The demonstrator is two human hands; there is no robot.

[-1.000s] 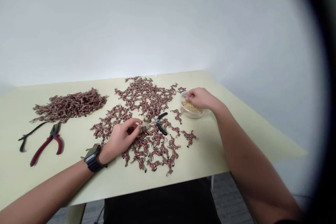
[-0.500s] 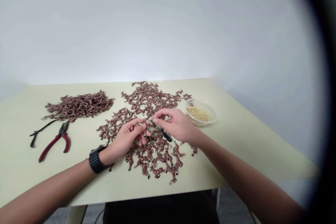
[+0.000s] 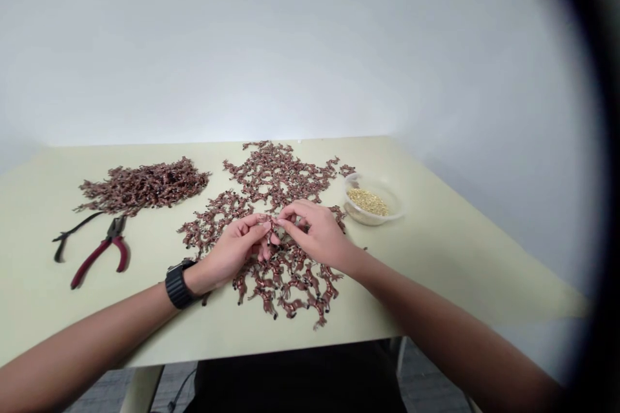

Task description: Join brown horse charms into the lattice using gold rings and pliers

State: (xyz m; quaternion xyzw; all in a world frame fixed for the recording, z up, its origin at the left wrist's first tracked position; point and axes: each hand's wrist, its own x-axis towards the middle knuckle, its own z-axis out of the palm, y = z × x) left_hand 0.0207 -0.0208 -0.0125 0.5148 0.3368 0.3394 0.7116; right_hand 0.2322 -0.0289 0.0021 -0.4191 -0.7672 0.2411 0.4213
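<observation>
My left hand (image 3: pixel 231 253) and right hand (image 3: pixel 317 233) are pulled in close together, fingertips pinched narrow and almost touching, which makes sense for something this tiny. They're right at a small brown horse figurine with black hooves (image 3: pixel 274 227), but my fingers hide so much that I can't tell if I've actually got hold of one. Just under my fingers is a loose, mostly single-layer spread of these horses (image 3: pixel 290 287), probably laid out like that so each one's easy to pick out. Well left of my fingers there's a denser brown heap of them (image 3: pixel 143 187), near red-handled pliers (image 3: pixel 99 255). Up and right of my fingers sits a clear round plastic bowl (image 3: pixel 372 213) of golden grains (image 3: pixel 368 202), all on a pale yellow-green tabletop (image 3: pixel 450 271).
</observation>
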